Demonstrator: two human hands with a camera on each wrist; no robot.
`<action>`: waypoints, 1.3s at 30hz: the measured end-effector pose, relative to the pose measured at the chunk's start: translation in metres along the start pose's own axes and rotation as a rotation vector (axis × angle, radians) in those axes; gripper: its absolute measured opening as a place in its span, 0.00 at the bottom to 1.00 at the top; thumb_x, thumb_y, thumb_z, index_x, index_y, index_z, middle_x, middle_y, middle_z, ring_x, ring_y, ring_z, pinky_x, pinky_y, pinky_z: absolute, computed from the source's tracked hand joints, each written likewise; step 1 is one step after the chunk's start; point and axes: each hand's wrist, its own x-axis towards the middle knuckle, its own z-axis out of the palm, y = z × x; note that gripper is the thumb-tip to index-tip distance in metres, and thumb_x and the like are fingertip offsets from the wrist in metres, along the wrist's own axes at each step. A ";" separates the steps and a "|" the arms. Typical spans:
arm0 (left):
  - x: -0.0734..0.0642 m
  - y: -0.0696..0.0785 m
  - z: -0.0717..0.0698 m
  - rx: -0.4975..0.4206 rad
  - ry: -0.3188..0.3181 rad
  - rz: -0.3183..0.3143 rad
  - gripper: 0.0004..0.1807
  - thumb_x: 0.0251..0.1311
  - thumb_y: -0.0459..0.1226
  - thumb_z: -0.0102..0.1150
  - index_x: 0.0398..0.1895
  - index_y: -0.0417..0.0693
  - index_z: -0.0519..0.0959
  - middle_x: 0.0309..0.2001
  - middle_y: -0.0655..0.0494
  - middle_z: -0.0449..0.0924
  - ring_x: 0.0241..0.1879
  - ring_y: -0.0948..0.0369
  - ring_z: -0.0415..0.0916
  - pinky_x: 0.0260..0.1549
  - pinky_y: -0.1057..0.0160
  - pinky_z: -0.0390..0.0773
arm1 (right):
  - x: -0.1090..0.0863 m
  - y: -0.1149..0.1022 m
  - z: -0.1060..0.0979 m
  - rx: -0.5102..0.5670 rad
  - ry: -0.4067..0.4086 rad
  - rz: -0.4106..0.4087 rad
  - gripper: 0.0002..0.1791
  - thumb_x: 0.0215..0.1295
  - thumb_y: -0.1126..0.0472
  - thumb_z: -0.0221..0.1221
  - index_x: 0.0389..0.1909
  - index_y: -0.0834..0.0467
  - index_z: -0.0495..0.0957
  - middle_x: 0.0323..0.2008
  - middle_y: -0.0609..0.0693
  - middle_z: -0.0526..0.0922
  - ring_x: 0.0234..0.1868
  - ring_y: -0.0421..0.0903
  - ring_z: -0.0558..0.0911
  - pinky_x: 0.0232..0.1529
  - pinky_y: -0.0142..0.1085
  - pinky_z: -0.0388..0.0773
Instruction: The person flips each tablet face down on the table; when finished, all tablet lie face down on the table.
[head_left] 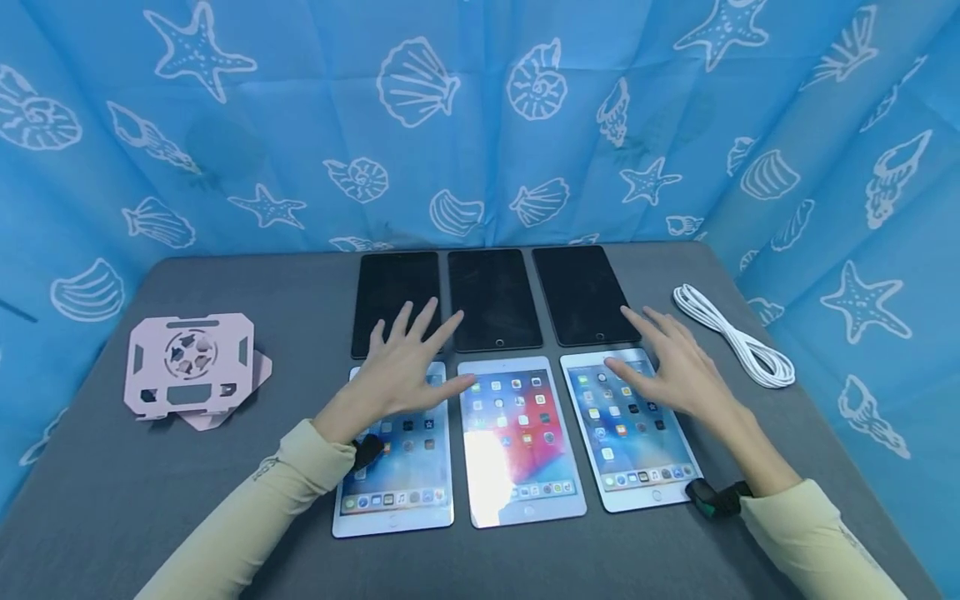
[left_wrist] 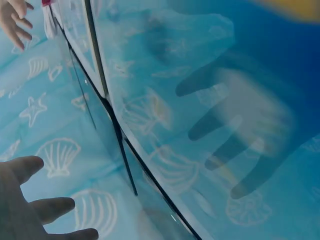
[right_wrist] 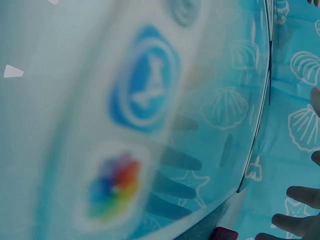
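Observation:
My left hand (head_left: 397,367), fingers straight and spread, is over the top of the left white tablet (head_left: 393,500) and overlaps the left black tablet (head_left: 401,279) behind it. Likewise spread, my right hand (head_left: 682,375) is over the upper right of the right white tablet (head_left: 637,450); its index fingertip overlaps the lower corner of the right black tablet (head_left: 577,292). Between them lies the middle white tablet (head_left: 517,417), with glare on its lit screen of app icons. Both hands hold nothing. In the left wrist view, left fingers (left_wrist: 52,210) show beside a reflective screen.
A middle black tablet (head_left: 495,292) completes the dark back row. A pink cut-out stand (head_left: 157,358) lies at the left of the grey table (head_left: 292,542). A bundled white cable (head_left: 735,337) is on the right. Blue shell-print curtain (head_left: 480,125) hangs behind and at the sides.

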 end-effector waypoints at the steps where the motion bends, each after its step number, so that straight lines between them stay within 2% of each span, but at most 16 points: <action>1: 0.005 0.003 0.000 -0.006 -0.004 0.004 0.52 0.60 0.74 0.49 0.83 0.67 0.48 0.84 0.46 0.43 0.81 0.35 0.42 0.69 0.22 0.51 | 0.002 0.001 0.000 0.016 0.002 -0.007 0.48 0.65 0.41 0.65 0.80 0.54 0.57 0.76 0.72 0.59 0.74 0.76 0.58 0.62 0.79 0.57; 6: 0.034 0.021 0.001 -0.037 -0.003 0.035 0.52 0.61 0.73 0.50 0.83 0.66 0.48 0.84 0.46 0.43 0.81 0.35 0.43 0.69 0.23 0.51 | 0.015 0.008 0.001 0.097 0.012 -0.038 0.49 0.64 0.46 0.67 0.80 0.59 0.56 0.73 0.73 0.62 0.72 0.75 0.63 0.64 0.74 0.61; 14: 0.076 0.050 0.005 -0.167 -0.075 0.053 0.52 0.61 0.70 0.53 0.84 0.64 0.46 0.84 0.46 0.42 0.82 0.37 0.42 0.71 0.25 0.50 | 0.034 0.011 -0.004 0.188 -0.043 0.042 0.51 0.64 0.47 0.68 0.80 0.61 0.52 0.74 0.74 0.60 0.73 0.73 0.63 0.66 0.71 0.64; 20: 0.095 0.068 0.018 -0.230 -0.104 0.061 0.54 0.62 0.68 0.55 0.84 0.61 0.45 0.84 0.44 0.43 0.81 0.37 0.44 0.71 0.25 0.51 | 0.046 0.015 -0.003 0.219 -0.086 0.089 0.52 0.65 0.49 0.68 0.81 0.63 0.49 0.74 0.76 0.58 0.72 0.75 0.63 0.66 0.70 0.65; 27: 0.113 0.082 0.032 -0.302 -0.124 0.018 0.53 0.63 0.67 0.55 0.84 0.59 0.46 0.83 0.44 0.47 0.80 0.38 0.46 0.71 0.24 0.49 | 0.054 0.022 0.001 0.215 -0.149 0.159 0.56 0.63 0.47 0.69 0.81 0.65 0.47 0.72 0.78 0.60 0.72 0.74 0.63 0.67 0.69 0.65; 33: 0.126 0.088 0.039 -0.239 -0.149 -0.057 0.56 0.60 0.69 0.57 0.84 0.55 0.48 0.81 0.44 0.51 0.78 0.41 0.48 0.72 0.28 0.48 | 0.060 0.027 0.004 0.213 -0.202 0.186 0.59 0.62 0.46 0.70 0.80 0.68 0.45 0.70 0.78 0.63 0.69 0.75 0.68 0.65 0.67 0.69; 39: 0.135 0.095 0.041 -0.148 -0.156 -0.105 0.57 0.58 0.71 0.57 0.83 0.56 0.49 0.80 0.44 0.50 0.77 0.43 0.48 0.73 0.32 0.51 | 0.067 0.030 0.006 0.258 -0.264 0.238 0.61 0.62 0.45 0.70 0.81 0.68 0.42 0.73 0.78 0.59 0.72 0.76 0.65 0.68 0.65 0.68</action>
